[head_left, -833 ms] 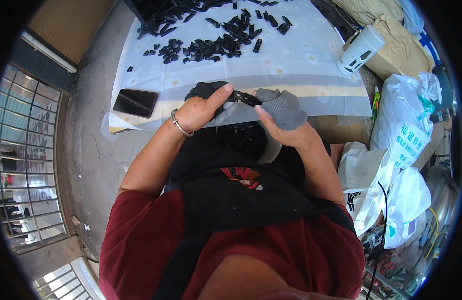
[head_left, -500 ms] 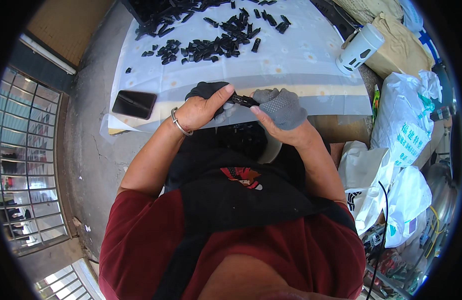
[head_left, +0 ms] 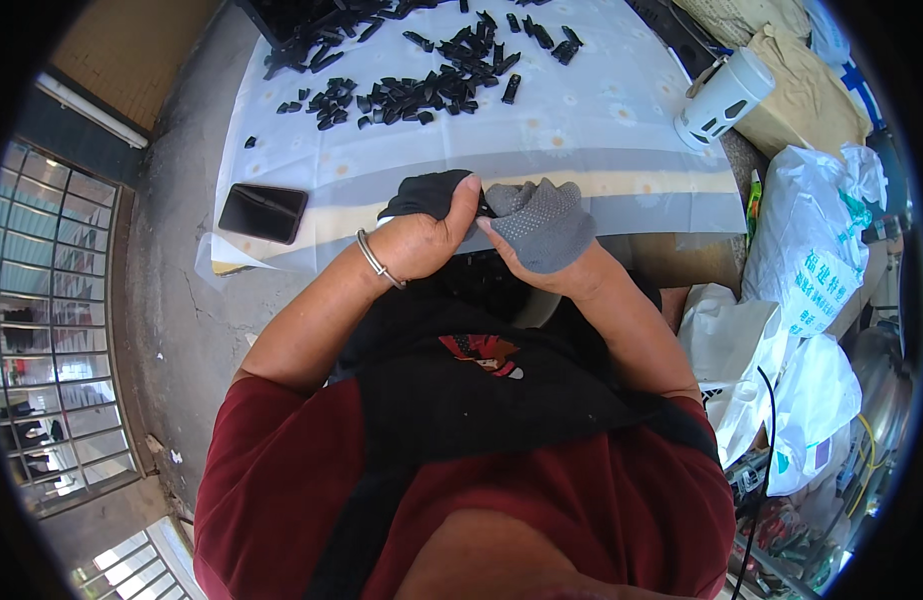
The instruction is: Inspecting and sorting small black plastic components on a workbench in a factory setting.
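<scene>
My left hand (head_left: 427,222), in a dark glove with the thumb bare, is closed around one end of a small black plastic part (head_left: 486,209). My right hand (head_left: 540,228), in a grey dotted glove with its thumb also bare, closes on the other end. The two hands nearly meet above the table's near edge, and only a sliver of the part shows between them. Below them in my lap sits a pale tub (head_left: 538,311) with black pieces in it, partly hidden by my hands and forearms.
Many loose black plastic pieces (head_left: 422,95) lie across the flowered tablecloth (head_left: 582,120), beside a black crate (head_left: 282,20). A phone (head_left: 263,212) rests at the near left corner, and a white tumbler (head_left: 724,98) stands at the right edge. Plastic bags (head_left: 807,240) crowd the right side.
My hands have come closer together, the right one moving left. The black part, plainly visible between them before, is now mostly covered by fingers.
</scene>
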The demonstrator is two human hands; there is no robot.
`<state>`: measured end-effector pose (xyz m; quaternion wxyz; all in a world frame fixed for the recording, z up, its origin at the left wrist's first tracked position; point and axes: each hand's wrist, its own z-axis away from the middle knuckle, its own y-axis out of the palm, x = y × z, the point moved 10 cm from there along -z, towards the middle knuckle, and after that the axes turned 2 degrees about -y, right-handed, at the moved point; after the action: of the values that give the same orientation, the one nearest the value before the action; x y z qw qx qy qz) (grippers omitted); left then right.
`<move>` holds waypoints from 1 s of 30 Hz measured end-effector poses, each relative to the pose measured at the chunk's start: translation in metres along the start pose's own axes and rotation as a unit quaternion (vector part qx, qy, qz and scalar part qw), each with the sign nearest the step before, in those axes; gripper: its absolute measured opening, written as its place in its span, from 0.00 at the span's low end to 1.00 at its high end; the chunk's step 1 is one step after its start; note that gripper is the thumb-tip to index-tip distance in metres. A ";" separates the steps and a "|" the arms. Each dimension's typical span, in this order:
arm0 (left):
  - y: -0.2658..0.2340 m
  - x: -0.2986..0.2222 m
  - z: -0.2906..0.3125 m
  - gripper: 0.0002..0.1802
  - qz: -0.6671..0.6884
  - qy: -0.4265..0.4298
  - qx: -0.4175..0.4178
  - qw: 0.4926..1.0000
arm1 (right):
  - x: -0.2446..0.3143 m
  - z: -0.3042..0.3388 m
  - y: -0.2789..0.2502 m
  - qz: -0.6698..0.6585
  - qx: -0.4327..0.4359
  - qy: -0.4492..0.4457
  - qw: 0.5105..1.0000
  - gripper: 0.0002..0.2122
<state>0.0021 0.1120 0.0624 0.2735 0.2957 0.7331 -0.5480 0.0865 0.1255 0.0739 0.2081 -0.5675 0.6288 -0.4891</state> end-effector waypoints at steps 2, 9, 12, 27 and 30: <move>-0.001 0.005 -0.001 0.21 -0.007 -0.028 0.031 0.999 | -0.001 -0.002 0.009 0.015 0.018 0.000 1.000 0.10; -0.013 0.075 -0.028 0.28 -0.238 -0.093 0.062 0.965 | -0.061 -0.010 0.047 -0.057 0.218 0.080 0.971 0.14; -0.020 0.094 -0.056 0.21 -0.266 -0.087 -0.038 0.959 | -0.112 -0.044 0.033 0.058 0.078 0.125 0.987 0.14; 0.009 0.099 -0.098 0.09 -0.327 -0.040 -0.085 0.940 | -0.124 -0.065 0.053 0.138 -0.004 0.098 0.986 0.07; 0.001 0.100 -0.099 0.12 -0.292 -0.053 -0.124 0.947 | -0.112 -0.051 0.045 0.172 0.058 0.125 0.976 0.06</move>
<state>-0.0722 0.2210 0.0133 0.1741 0.0032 0.8340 -0.5235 0.0520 0.2423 0.0249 0.2415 -0.3727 0.7084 -0.5486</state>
